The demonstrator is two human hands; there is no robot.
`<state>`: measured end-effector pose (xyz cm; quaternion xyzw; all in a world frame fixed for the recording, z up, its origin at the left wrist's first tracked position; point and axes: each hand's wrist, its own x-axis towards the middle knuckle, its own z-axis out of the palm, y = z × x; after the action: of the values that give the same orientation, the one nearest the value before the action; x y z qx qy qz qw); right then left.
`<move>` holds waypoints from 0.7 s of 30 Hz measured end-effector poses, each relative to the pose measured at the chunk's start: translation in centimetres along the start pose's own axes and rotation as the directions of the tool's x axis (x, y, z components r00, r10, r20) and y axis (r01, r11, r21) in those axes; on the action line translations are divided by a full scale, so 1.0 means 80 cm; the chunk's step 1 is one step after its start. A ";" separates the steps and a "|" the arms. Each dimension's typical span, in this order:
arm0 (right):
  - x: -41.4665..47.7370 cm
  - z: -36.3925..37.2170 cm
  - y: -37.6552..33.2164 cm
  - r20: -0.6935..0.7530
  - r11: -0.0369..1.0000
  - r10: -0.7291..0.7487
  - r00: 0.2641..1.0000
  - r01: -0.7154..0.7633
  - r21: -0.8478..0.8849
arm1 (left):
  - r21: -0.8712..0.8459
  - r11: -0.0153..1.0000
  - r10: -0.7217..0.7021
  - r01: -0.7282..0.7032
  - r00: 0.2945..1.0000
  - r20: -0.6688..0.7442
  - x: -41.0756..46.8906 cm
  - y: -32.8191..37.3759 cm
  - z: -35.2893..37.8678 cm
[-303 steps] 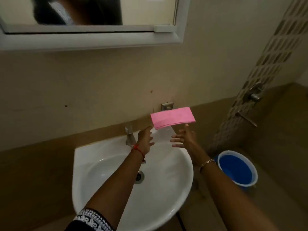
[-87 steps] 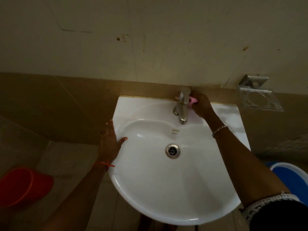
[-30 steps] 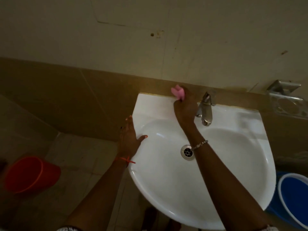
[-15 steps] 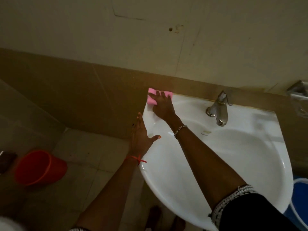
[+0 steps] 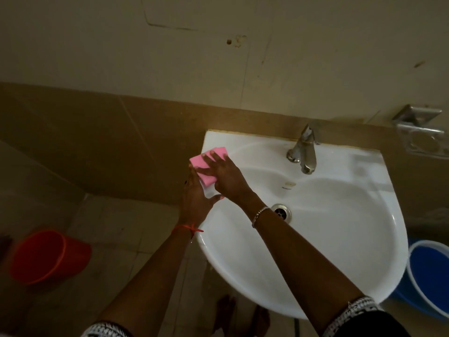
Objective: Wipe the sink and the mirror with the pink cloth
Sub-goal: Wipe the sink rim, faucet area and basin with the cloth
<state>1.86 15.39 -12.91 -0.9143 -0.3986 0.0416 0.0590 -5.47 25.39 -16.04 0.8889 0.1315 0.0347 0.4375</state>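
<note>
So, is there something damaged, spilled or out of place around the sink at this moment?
Nothing is spilled or broken. The wall above the sink has a dark chipped spot and hairline cracks. The right hand presses the pink cloth flat on the rim; the left hand steadies the edge.

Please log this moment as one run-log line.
step: wiping sink left rim | right hand: pressing pink cloth | left hand: bracing rim | mirror: out of view

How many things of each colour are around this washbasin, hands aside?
Pink: 1, the folded pink cloth
White: 1, the white ceramic sink
Orange: 1, the orange plastic bucket
Blue: 1, the blue plastic bucket
Silver: 2, the metal tap and metal soap holder
Total: 6
</note>
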 end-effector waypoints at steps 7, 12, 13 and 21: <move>-0.065 0.010 0.060 -0.227 0.996 0.076 0.971 -0.087 -0.036 | 0.001 0.999 -0.035 0.035 0.999 0.039 0.000 0.001 -0.003; -0.116 0.002 0.108 -0.298 0.975 0.204 0.933 -0.220 -0.021 | -0.014 0.997 -0.080 0.081 0.995 0.063 0.001 -0.003 -0.005; -0.118 0.002 0.106 -0.312 0.969 0.235 0.921 -0.248 -0.001 | -0.008 0.997 -0.079 0.079 0.995 0.062 0.001 -0.002 -0.005; -0.141 0.008 0.107 -0.377 0.920 0.380 0.844 -0.385 0.066 | -0.008 0.998 -0.067 0.068 0.996 0.054 0.003 -0.011 -0.001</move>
<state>0.31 1.41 -14.40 -0.9659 -0.1893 -0.1290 0.1206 -5.46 26.03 -16.70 0.8823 0.1494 -0.0033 0.4463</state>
